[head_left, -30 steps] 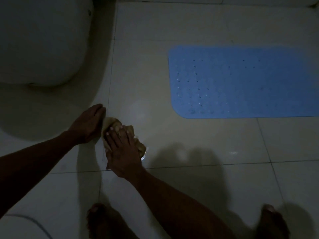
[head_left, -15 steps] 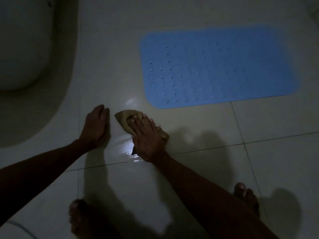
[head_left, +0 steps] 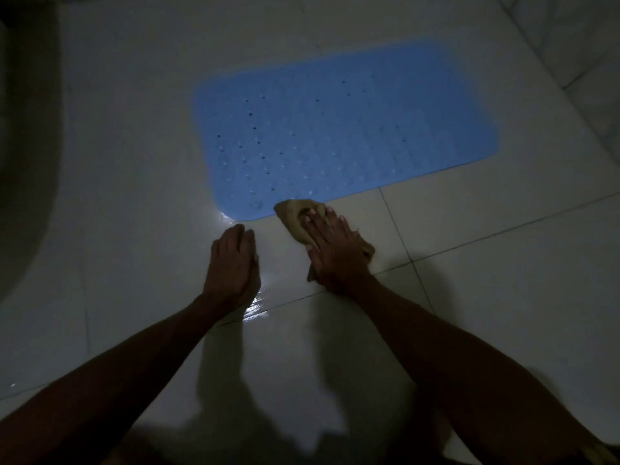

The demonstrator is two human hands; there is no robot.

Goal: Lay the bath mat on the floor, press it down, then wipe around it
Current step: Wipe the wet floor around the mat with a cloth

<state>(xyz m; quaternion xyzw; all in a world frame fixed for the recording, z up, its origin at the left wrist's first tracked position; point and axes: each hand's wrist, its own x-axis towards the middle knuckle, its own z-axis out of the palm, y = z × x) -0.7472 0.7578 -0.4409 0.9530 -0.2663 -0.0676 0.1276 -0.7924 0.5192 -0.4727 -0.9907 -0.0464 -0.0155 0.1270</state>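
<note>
A blue bath mat [head_left: 345, 129] with small holes lies flat on the white tiled floor [head_left: 503, 280]. My right hand [head_left: 335, 253] presses palm-down on a crumpled tan cloth [head_left: 293, 213], whose front corner touches the mat's near edge. My left hand [head_left: 233, 263] rests flat on the tiles just left of it, fingers together, holding nothing. A wet sheen shows on the floor beside and below the left hand.
The room is dim. A large dark curved shadow or fixture base [head_left: 30, 146] fills the left edge. A tiled wall or step [head_left: 577, 45] rises at the top right. My forearms' shadows fall on the floor near the bottom.
My right hand has slid the cloth forward and right, up to the mat's near edge. The left hand followed along the floor. The view swung right, so the white fixture left the frame.
</note>
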